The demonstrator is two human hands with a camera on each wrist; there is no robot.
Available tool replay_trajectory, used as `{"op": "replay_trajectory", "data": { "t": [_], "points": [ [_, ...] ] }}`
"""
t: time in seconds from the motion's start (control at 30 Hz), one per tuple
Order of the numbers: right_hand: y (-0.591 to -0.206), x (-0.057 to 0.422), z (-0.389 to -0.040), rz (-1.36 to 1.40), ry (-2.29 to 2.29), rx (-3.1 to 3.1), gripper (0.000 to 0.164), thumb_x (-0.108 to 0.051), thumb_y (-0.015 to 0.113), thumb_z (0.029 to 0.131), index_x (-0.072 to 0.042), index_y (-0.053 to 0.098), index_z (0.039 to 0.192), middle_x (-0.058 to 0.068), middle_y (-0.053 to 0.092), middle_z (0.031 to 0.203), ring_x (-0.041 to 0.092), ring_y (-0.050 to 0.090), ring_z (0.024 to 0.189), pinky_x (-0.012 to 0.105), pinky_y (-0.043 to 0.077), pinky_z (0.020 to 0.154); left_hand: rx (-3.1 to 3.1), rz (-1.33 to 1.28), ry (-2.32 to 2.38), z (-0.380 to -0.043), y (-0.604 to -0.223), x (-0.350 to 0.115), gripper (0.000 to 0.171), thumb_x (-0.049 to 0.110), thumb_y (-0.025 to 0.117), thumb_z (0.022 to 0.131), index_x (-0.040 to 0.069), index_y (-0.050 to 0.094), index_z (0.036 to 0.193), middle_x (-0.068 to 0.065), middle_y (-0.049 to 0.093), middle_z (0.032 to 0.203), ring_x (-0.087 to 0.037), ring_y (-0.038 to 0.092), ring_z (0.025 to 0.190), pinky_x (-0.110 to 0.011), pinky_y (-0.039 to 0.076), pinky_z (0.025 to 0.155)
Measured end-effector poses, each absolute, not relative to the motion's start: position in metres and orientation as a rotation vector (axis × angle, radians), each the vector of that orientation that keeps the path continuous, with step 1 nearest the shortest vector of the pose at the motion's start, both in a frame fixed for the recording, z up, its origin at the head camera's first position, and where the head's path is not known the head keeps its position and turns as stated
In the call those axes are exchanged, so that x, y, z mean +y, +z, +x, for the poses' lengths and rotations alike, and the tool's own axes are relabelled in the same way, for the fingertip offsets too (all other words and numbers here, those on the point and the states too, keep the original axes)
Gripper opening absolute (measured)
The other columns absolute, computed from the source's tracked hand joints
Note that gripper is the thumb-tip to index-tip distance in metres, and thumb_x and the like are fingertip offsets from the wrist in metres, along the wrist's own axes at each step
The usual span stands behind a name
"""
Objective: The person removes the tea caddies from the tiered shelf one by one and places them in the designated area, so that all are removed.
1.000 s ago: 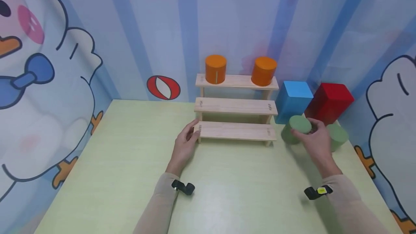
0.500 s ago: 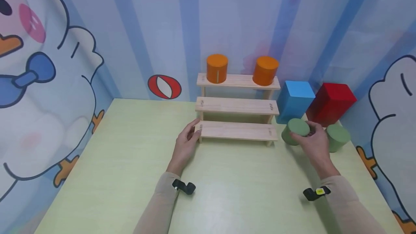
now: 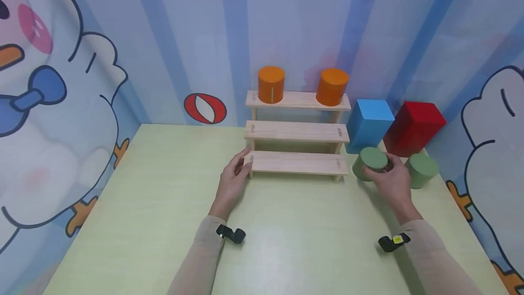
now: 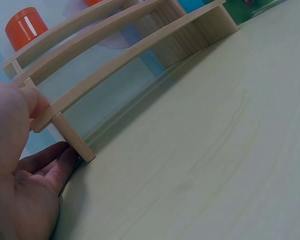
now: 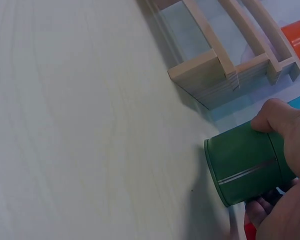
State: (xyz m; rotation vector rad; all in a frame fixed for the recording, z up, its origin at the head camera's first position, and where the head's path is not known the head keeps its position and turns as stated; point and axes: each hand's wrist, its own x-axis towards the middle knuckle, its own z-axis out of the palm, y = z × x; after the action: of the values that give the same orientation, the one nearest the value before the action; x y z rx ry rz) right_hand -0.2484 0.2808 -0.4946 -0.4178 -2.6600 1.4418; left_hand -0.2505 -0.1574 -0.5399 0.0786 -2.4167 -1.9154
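Observation:
A pale wooden three-step rack (image 3: 297, 131) stands at the back of the table. My left hand (image 3: 232, 183) holds its left end; in the left wrist view the thumb lies against the lowest step (image 4: 140, 47) and the other fingers are below, by the front leg (image 4: 72, 137). To the right of the rack, my right hand (image 3: 395, 185) grips a green canister (image 3: 370, 163) between thumb and fingers. Whether the canister's base (image 5: 217, 175) touches the table cannot be told. A second green canister (image 3: 422, 170) stands just right of that hand.
Two orange canisters (image 3: 271, 85) stand apart on the top step. A blue box (image 3: 370, 126) and a red box (image 3: 416, 129) stand behind the green canisters. A printed cloth (image 3: 286, 22) covers the walls behind the pale table (image 3: 294, 236).
My right hand has shifted slightly left with the green canister, widening the gap to the second one. The left hand stays on the rack. The head view has shifted slightly.

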Motion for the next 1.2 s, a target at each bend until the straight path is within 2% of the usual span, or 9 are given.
{"op": "replay_trajectory", "data": {
  "t": [0.43,0.9,1.2],
  "points": [
    [-0.4975,0.2835,-0.2487,-0.386,1.470,-2.661,0.096,-0.034,0.083,0.102,-0.001,0.028,0.173,0.031,0.043,0.169,0.052,0.045,0.153,0.068,0.044,0.124,-2.412,0.082,-1.917,-0.2502,-0.5388,-0.1582,0.045,0.037,0.063,0.115,0.044,0.058,0.159,0.008,0.047,0.172,-0.024,0.045,0.159,-0.046,0.041,0.131],
    [-0.4986,0.2832,-0.2469,-0.354,1.450,-2.663,0.092,-0.031,0.084,0.102,0.001,0.031,0.171,0.032,0.046,0.166,0.052,0.046,0.151,0.068,0.044,0.124,-2.412,0.079,-1.926,-0.2505,-0.5388,-0.1578,0.045,0.037,0.063,0.115,0.045,0.058,0.159,0.009,0.047,0.172,-0.024,0.045,0.159,-0.047,0.041,0.131],
    [-0.4967,0.2860,-0.2477,-0.357,1.422,-2.728,0.096,-0.034,0.084,0.102,0.003,0.028,0.171,0.034,0.043,0.167,0.054,0.045,0.150,0.070,0.045,0.122,-2.417,0.081,-1.918,-0.2501,-0.5392,-0.1578,0.046,0.037,0.063,0.115,0.044,0.058,0.160,0.007,0.048,0.171,-0.024,0.046,0.158,-0.047,0.042,0.130]
  ]
}}
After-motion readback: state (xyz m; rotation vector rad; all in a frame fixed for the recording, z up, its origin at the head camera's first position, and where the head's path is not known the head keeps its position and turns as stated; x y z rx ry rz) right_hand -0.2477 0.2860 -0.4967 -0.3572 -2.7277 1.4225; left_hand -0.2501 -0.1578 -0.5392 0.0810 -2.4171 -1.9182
